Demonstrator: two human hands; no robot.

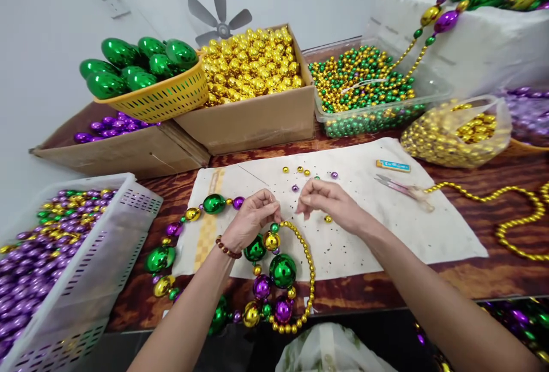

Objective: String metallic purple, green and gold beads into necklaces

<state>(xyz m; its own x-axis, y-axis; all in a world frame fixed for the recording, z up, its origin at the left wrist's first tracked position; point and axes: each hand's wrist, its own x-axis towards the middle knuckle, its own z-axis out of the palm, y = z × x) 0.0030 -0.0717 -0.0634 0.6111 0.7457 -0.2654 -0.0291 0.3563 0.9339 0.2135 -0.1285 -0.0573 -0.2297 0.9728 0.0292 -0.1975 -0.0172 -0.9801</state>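
Note:
My left hand (256, 214), with a brown bead bracelet at the wrist, is closed in a pinch at the end of a bead garland (283, 270) of green, gold and purple balls. A loop of small gold beads (309, 263) hangs just below its fingertips. From that hand a thin needle-like line (253, 174) points up and left. My right hand (322, 203) is a little to the right, thumb and fingers pinched; whatever it holds is too fine to make out. Both hands are over a white cloth (364, 189). A few loose gold beads (303, 171) and purple beads (295, 188) lie near them.
Scissors (403, 190) and a small blue packet (393, 165) lie on the cloth's right. Behind stand a box of gold beads (257, 120), a yellow basket (158, 97) and a clear bin (369, 110). A white crate (124, 234) is left, a bead bag (446, 137) right.

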